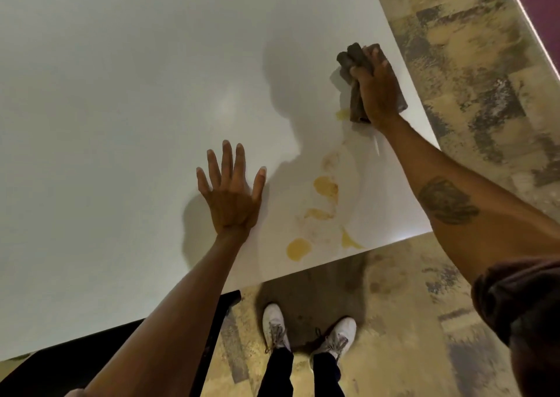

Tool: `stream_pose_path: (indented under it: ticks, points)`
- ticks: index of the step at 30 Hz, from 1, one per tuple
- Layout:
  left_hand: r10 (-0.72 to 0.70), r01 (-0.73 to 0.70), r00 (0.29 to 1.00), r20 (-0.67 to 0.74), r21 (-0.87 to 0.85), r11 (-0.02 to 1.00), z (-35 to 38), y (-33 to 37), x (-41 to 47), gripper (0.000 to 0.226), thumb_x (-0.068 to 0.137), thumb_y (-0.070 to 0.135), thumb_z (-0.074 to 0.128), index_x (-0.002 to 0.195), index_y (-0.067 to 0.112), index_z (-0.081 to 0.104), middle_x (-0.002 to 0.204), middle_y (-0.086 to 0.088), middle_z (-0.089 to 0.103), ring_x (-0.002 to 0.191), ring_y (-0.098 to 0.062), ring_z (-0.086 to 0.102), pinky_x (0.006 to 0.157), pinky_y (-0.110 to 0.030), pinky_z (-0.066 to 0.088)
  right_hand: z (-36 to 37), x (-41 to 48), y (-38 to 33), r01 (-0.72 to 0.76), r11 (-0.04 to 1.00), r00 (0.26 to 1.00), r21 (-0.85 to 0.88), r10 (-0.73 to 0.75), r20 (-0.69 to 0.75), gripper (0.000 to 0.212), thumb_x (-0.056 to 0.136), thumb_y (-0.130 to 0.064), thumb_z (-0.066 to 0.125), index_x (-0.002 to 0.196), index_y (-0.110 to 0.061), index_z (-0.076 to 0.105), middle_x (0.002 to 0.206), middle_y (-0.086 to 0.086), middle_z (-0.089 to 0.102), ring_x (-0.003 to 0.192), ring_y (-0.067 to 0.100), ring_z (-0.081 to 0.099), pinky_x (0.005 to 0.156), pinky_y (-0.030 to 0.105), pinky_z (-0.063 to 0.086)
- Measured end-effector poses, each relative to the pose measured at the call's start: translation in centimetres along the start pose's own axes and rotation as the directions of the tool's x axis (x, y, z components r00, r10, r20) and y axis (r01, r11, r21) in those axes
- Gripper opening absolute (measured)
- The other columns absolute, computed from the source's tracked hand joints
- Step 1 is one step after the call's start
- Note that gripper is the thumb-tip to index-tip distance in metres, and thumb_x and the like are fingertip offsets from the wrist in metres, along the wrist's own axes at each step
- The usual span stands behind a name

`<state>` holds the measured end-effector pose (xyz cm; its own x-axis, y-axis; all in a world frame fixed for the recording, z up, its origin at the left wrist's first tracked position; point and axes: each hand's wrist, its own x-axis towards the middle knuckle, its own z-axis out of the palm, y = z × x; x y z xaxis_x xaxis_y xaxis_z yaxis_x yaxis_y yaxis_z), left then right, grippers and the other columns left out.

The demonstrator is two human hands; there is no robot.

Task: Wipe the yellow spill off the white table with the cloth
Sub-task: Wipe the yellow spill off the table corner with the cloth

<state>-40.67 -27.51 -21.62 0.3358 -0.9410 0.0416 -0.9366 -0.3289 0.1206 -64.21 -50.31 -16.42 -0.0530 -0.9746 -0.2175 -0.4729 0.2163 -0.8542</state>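
A yellow spill (325, 186) lies in several blobs and smears on the white table (121, 108), near its right front corner. One small yellow spot sits right beside the cloth. My right hand (377, 93) presses a crumpled brown cloth (354, 60) flat on the table close to the right edge, beyond most of the spill. My left hand (230, 193) rests flat on the table with fingers spread, just left of the blobs, holding nothing.
The table's front edge runs diagonally below the spill and its right edge sits just past the cloth. My white shoes (275, 324) stand on a patterned tan floor (469, 63). A black object (221, 308) shows under the table's front edge.
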Motion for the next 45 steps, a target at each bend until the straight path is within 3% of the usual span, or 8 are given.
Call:
stream_pose_path:
  ticks: [4,8,11,22,28,34,38,45]
  points:
    - [0.021,-0.024,0.999,-0.043,-0.070,0.997,0.3,-0.3,-0.2,0.067,0.106,0.060,0.032,0.160,0.021,0.036,0.169,-0.003,0.026,0.159,-0.030,0.019,0.126,-0.057,0.015,-0.6,-1.4,0.4,0.080,0.995,0.986,0.059,-0.088,0.144,0.043,0.085,-0.025,0.057,0.127,-0.016,0.059,0.127,0.008,0.062,0.108,0.004,0.058,0.101,0.027,0.046]
    - [0.017,-0.017,1.000,-0.004,0.007,1.000,0.1,-0.2,-0.3,0.072,0.105,0.065,0.018,0.163,0.023,0.026,0.172,-0.001,0.019,0.160,-0.028,0.014,0.127,-0.055,0.015,-0.3,-3.6,1.1,0.135,0.988,0.943,-0.069,-0.107,0.314,0.057,0.091,-0.029,0.056,0.145,-0.022,0.043,0.153,0.003,0.041,0.141,0.017,0.035,0.120,0.037,0.025]
    - [-0.001,0.002,0.997,0.078,-0.009,1.000,0.0,-0.1,-0.1,0.079,0.100,0.069,0.002,0.165,0.026,0.014,0.174,0.002,0.007,0.161,-0.027,0.005,0.128,-0.056,0.008,0.1,-6.2,1.8,0.160,0.984,0.920,-0.078,-0.120,0.373,0.058,0.091,-0.029,0.058,0.146,-0.026,0.042,0.157,-0.002,0.035,0.147,0.017,0.026,0.123,0.044,0.016]
    - [-0.004,0.023,0.991,0.137,-0.137,0.990,-0.1,-0.3,-0.1,0.072,0.102,0.066,0.008,0.164,0.030,0.018,0.173,0.005,0.008,0.161,-0.026,0.001,0.127,-0.057,-0.001,-0.3,-14.6,4.5,0.249,0.965,0.819,-0.079,-0.166,0.550,0.049,0.096,-0.025,0.055,0.144,-0.030,0.044,0.159,-0.005,0.029,0.150,0.015,0.012,0.115,0.023,0.005]
    - [0.105,-0.066,0.973,0.204,-0.188,0.980,-0.7,-1.7,-0.3,0.080,0.096,0.066,0.003,0.165,0.027,0.015,0.174,0.003,0.006,0.161,-0.027,-0.003,0.126,-0.056,-0.006,-1.2,-19.2,6.0,0.327,0.944,0.810,-0.044,-0.256,0.527,0.045,0.097,-0.012,0.053,0.142,-0.014,0.047,0.147,-0.016,0.032,0.125,-0.033,0.012,0.098,-0.011,0.003]
    - [0.278,-0.262,0.938,0.207,-0.106,0.959,-1.1,-4.1,-2.4,0.064,0.109,0.052,0.013,0.166,0.023,0.007,0.174,0.000,0.001,0.161,-0.030,-0.004,0.128,-0.057,-0.003,0.0,-23.1,7.2,0.263,0.965,0.902,-0.018,-0.239,0.360,0.048,0.098,-0.020,0.052,0.145,-0.019,0.044,0.149,-0.021,0.034,0.133,-0.027,0.013,0.117,0.008,0.002]
    - [0.244,-0.241,0.953,0.182,-0.038,0.970,-1.0,-3.7,-2.8,0.069,0.105,0.059,0.006,0.166,0.027,0.007,0.174,0.002,0.004,0.161,-0.030,-0.001,0.127,-0.061,0.000,3.4,-25.2,6.8,0.088,0.996,0.996,-0.014,-0.088,-0.014,0.053,0.096,-0.030,0.049,0.148,-0.022,0.038,0.158,-0.006,0.030,0.140,-0.010,0.007,0.124,0.037,0.009]
    - [0.094,-0.090,0.983,0.160,-0.031,0.995,-0.2,-3.9,-2.5,0.074,0.102,0.071,0.010,0.165,0.032,0.006,0.174,0.005,0.003,0.160,-0.034,0.000,0.121,-0.072,0.001,9.5,-25.4,3.5,-0.124,0.992,0.869,0.040,0.128,-0.478,0.055,0.095,-0.025,0.042,0.147,-0.006,0.038,0.157,0.015,0.034,0.147,0.031,0.025,0.118,0.054,0.024]
